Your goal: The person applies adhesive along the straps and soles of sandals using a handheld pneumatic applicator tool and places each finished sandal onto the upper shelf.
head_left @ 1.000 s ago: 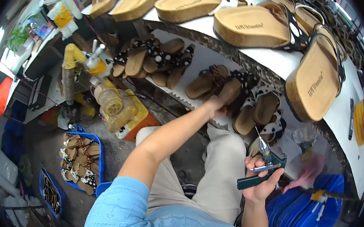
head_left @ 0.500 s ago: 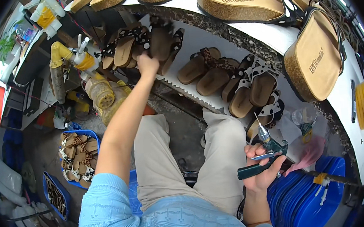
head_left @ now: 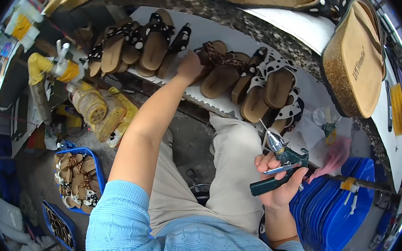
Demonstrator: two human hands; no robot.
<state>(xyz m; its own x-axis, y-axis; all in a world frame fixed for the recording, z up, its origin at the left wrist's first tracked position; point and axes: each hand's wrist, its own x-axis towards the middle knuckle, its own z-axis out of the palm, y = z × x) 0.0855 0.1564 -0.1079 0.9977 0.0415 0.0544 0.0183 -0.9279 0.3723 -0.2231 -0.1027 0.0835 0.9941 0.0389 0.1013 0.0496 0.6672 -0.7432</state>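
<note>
My left hand (head_left: 190, 69) reaches to the shelf under the bench, between a sandal with a black polka-dot strap (head_left: 180, 40) and a leopard-print sandal (head_left: 218, 80). Blur smears its fingers, so their grip does not show. To the left of it stands another black polka-dot sandal (head_left: 154, 48), apart from the hand. Closed round a dark green pistol-grip tool (head_left: 280, 159), my right hand (head_left: 281, 185) rests above my right thigh. The tool has a silver lever and nose, with a thin pin pointing up and away.
White polka-dot sandals (head_left: 278, 87) stand farther right on the shelf (head_left: 193, 95). Tan platform sandals (head_left: 355, 59) line the bench above. Stacked blue trays (head_left: 335, 209) are at lower right. A blue basket (head_left: 100, 170) of sandals and yellowed machinery (head_left: 92, 106) are at left.
My left hand has let go of a black polka-dot sandal, now standing on the shelf, and moved right toward the leopard-print one. The right hand keeps the green tool. The view has shifted.
</note>
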